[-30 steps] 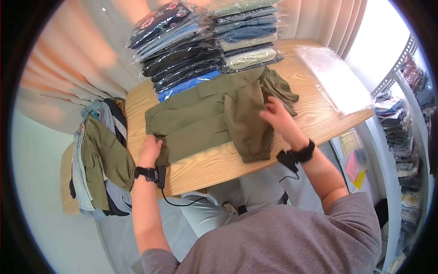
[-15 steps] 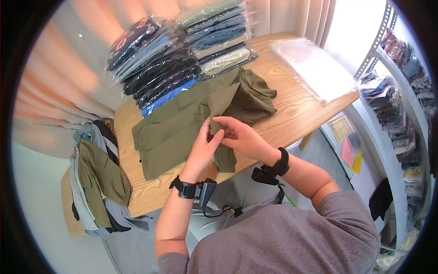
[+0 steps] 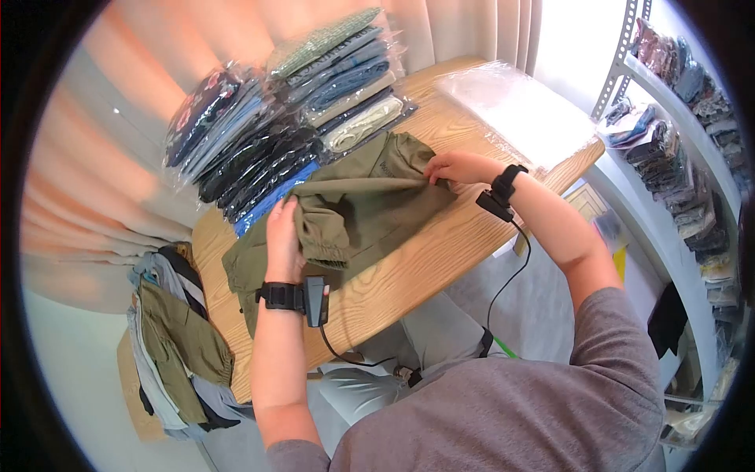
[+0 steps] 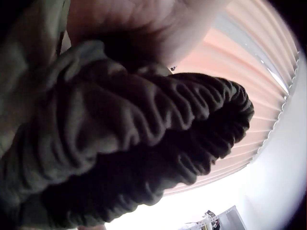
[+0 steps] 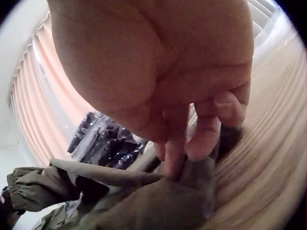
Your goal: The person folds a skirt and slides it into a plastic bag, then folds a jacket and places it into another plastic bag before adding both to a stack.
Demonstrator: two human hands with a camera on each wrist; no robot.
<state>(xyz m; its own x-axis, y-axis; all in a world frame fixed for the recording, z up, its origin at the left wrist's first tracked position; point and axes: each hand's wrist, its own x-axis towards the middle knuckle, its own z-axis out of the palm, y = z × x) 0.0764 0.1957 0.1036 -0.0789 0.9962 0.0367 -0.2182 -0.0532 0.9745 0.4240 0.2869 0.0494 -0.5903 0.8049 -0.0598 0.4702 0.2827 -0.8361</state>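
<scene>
Olive-green trousers (image 3: 393, 204) lie across the wooden table, partly lifted between both hands. My left hand (image 3: 284, 236) grips one leg close to its gathered elastic cuff (image 3: 326, 256). In the left wrist view that cuff (image 4: 158, 110) hangs just below the palm, its opening facing outward. At the far right end of the cloth, my right hand (image 3: 464, 167) pinches the fabric between thumb and fingers. From the right wrist view, the fingertips (image 5: 173, 165) press into the olive cloth (image 5: 158, 206), which stretches off to the left.
Stacks of bagged folded clothes (image 3: 346, 94) stand at the table's back. Clear plastic bags (image 3: 519, 114) lie at its right end. A heap of loose clothes (image 3: 177, 338) hangs at the left, and shelves of packed garments (image 3: 668, 157) rise on the right.
From meeting over the middle of the trousers, my hands have parted, left hand leftward and right hand to the far right. The leg with the cuff is now raised and pulled left.
</scene>
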